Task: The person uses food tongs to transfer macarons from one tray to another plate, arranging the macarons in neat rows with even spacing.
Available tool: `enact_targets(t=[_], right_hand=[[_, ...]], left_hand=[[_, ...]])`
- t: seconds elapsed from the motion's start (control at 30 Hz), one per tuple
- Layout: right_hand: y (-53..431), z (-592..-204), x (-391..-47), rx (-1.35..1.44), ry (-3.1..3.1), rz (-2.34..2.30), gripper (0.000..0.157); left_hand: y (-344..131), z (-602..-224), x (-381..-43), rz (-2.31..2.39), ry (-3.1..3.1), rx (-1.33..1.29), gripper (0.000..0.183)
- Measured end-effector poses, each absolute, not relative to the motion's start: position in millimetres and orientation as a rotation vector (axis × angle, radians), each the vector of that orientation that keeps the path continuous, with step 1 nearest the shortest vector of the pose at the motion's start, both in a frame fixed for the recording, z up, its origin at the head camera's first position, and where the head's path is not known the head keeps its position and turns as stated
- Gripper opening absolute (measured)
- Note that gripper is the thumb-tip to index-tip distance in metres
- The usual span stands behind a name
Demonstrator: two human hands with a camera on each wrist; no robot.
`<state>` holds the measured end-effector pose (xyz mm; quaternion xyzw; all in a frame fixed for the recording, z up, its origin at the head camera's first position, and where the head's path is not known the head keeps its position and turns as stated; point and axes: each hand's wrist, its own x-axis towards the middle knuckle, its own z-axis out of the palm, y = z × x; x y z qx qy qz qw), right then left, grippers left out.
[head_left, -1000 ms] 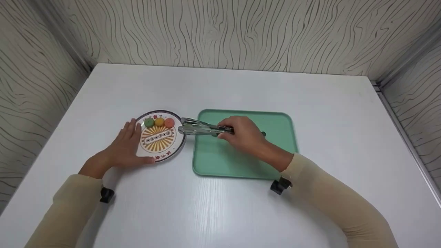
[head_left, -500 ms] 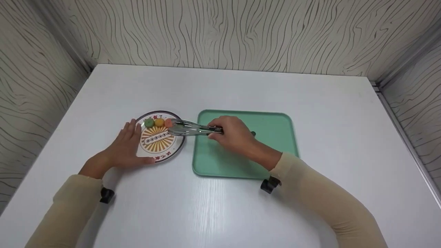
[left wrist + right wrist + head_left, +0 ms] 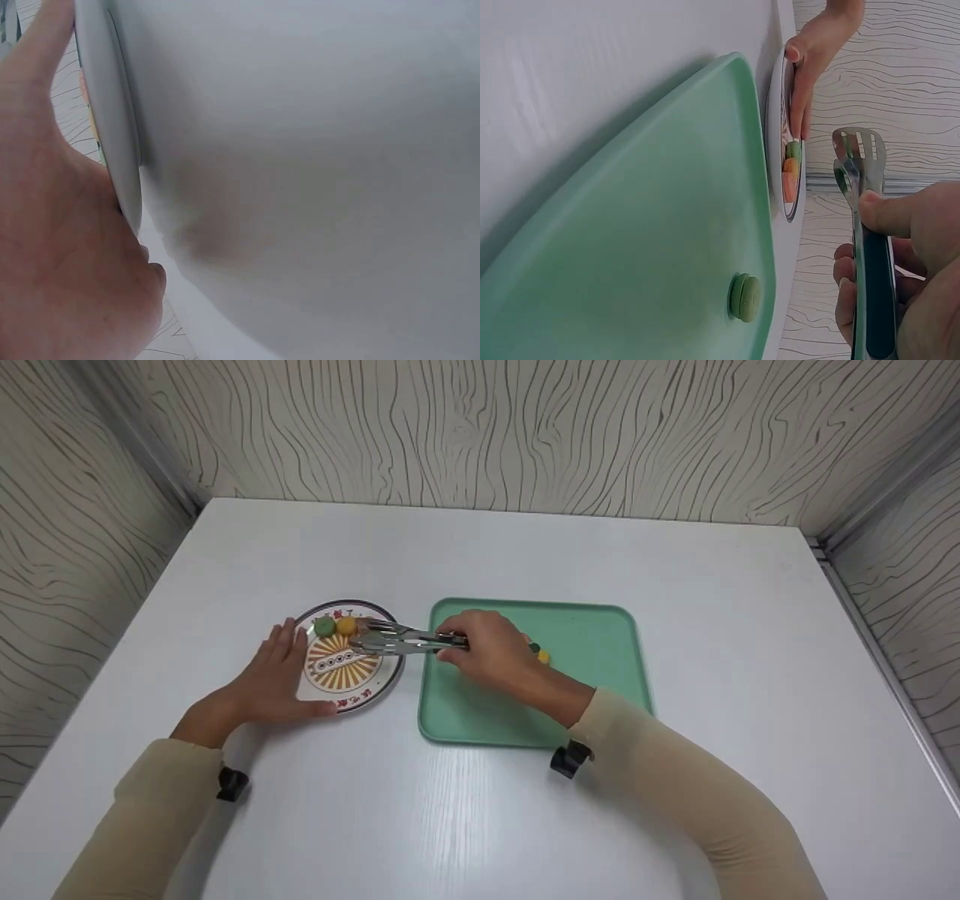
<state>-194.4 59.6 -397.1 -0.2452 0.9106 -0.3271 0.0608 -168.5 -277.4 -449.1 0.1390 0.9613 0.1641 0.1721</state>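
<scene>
My left hand (image 3: 274,679) rests at the left rim of the white, patterned round plate (image 3: 360,701), fingers extended, thumb at the near rim. On the plate sit a green macaron (image 3: 325,627) and a yellow macaron (image 3: 346,625); a pink macaron (image 3: 789,187) lies beside them, mostly hidden by tongs in the head view. My right hand (image 3: 487,649) grips the metal tongs (image 3: 405,642) by their dark handle, over the green tray (image 3: 480,720). The tongs' slightly parted tips overlap the pink macaron in the head view.
In the right wrist view, another green macaron (image 3: 745,298) lies on the tray. A small yellow piece (image 3: 544,658) shows beside the right wrist. The tray stands right of the plate on the white table (image 3: 480,555), with wood-patterned panels (image 3: 480,435) behind.
My right hand has moved left with the tongs, bringing their tips from the plate's right rim over the pink macaron. The yellow piece has come into sight. The left hand stays in place.
</scene>
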Motion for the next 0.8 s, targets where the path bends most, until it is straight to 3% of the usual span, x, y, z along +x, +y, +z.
enact_targets(t=[0.8], right_hand=[[26, -397, -198, -0.773, 2.723, -0.952, 0.020]], left_hand=[[-276, -447, -168, 0.501, 2.732, 0.405, 0.133]])
